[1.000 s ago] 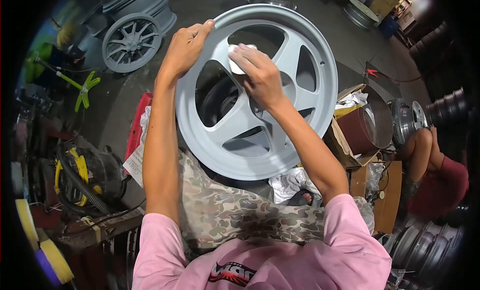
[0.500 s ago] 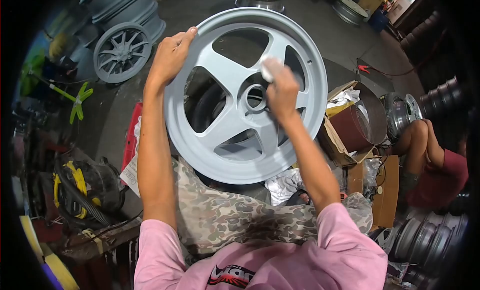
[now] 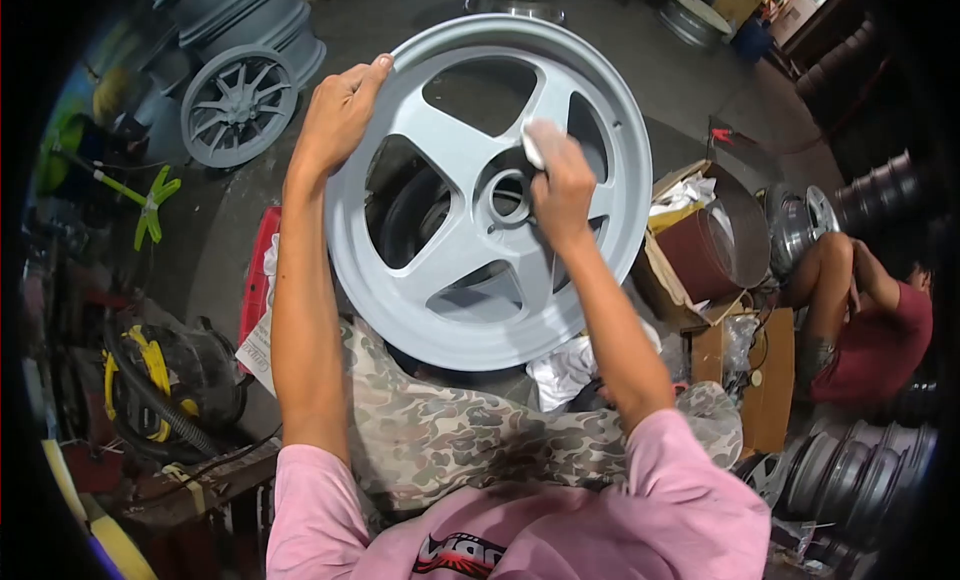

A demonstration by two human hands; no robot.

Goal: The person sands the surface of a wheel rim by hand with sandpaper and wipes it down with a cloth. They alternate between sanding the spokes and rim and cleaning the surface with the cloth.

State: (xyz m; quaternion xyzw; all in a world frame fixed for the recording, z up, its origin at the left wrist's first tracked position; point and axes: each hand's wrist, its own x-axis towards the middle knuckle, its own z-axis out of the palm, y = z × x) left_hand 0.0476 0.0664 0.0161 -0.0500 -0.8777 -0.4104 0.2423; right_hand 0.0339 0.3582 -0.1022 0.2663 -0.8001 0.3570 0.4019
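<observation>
A grey five-spoke car wheel rim is tilted up in front of me, its lower edge by my camouflage-clad legs. My left hand grips its outer lip at the upper left, the thumb along the edge. On a spoke just above and right of the hub hole, my right hand presses a small folded white cloth. The fingers are somewhat blurred and cover most of that cloth.
Several grey rims are stacked at the upper left. A vacuum cleaner and a red case lie left. To the right are a sandpaper roll, an open cardboard box, more rims and a seated person.
My right hand has shifted slightly down with the cloth on the spoke. The left hand keeps its hold on the rim. The view has moved a little.
</observation>
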